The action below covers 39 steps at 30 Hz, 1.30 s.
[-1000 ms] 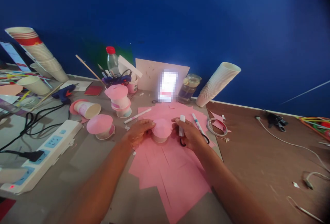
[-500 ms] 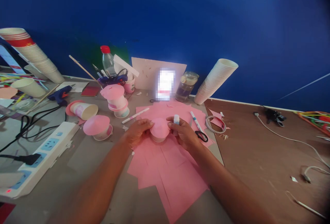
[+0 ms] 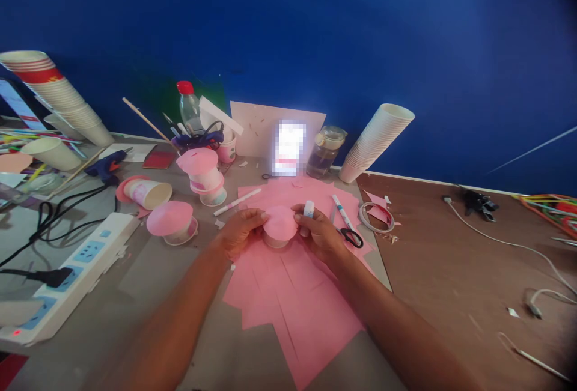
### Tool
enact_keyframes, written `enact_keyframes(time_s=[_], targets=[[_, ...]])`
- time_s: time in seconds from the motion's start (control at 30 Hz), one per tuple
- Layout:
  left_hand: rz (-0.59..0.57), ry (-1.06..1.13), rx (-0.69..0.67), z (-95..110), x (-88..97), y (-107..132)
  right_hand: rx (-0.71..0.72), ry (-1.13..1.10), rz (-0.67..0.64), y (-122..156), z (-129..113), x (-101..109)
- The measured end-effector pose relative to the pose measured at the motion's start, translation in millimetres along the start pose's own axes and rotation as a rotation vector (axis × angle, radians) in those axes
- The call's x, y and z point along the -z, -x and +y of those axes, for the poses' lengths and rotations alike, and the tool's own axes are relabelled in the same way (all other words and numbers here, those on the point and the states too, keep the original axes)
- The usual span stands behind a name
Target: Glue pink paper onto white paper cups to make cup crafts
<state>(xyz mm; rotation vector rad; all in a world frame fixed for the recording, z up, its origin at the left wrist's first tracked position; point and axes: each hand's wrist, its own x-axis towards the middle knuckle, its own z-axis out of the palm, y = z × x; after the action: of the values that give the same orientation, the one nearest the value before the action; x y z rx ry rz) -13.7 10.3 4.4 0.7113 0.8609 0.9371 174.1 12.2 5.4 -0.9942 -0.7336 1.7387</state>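
Both hands hold a small paper cup topped with a pink paper disc [image 3: 280, 224], just above a spread of pink paper sheets [image 3: 297, 295]. My left hand [image 3: 240, 230] grips the cup's left side with curled fingers. My right hand [image 3: 318, 232] presses the cup's right side and also pinches a white glue stick [image 3: 308, 210] that stands upright between its fingers. Black-handled scissors [image 3: 350, 236] and a white marker [image 3: 340, 210] lie just right of my right hand.
Pink-topped cups [image 3: 172, 221] and a stack of two [image 3: 204, 176] sit to the left, near a tipped cup [image 3: 148, 192], a white power strip [image 3: 67, 274] and a blue glue gun [image 3: 106, 166]. Leaning cup stacks [image 3: 376, 142] [image 3: 58, 96], a bottle [image 3: 188, 109], a jar [image 3: 325, 152] and cables [image 3: 505, 247] surround the area.
My right hand shifted slightly left onto the cup with the glue stick, uncovering the scissors' handles. The view also drifted a little; the cup stays between both hands.
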Motion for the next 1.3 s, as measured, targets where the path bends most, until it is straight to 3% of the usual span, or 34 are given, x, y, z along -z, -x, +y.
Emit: enact_keyframes(time_s=[0.27,0.43,0.57,0.67,0.8,1.07,1.3], targets=[[0.003,0.013,0.021,1,-0.6,0,-0.001,-0.021,-0.039,-3,4,3],[0.077,-0.080,-0.128,1,-0.8,0,0.074,-0.069,0.024,-6,-3,3],[0.204,-0.254,-0.327,1,-1.5,1,0.154,-0.142,0.058,-4,-19,5],[0.212,-0.383,-0.420,0,-2.0,2,0.160,-0.199,0.091,2,-33,3],[0.192,-0.543,-0.408,-3,-2.2,2,0.163,-0.228,0.102,6,-41,0],[0.130,-1.046,-0.479,-15,-10.7,-2,0.118,-0.192,0.092,3,-22,-5],[0.179,-1.192,-0.479,-21,-9.3,-7,0.194,-0.220,0.108,0,-29,-2]])
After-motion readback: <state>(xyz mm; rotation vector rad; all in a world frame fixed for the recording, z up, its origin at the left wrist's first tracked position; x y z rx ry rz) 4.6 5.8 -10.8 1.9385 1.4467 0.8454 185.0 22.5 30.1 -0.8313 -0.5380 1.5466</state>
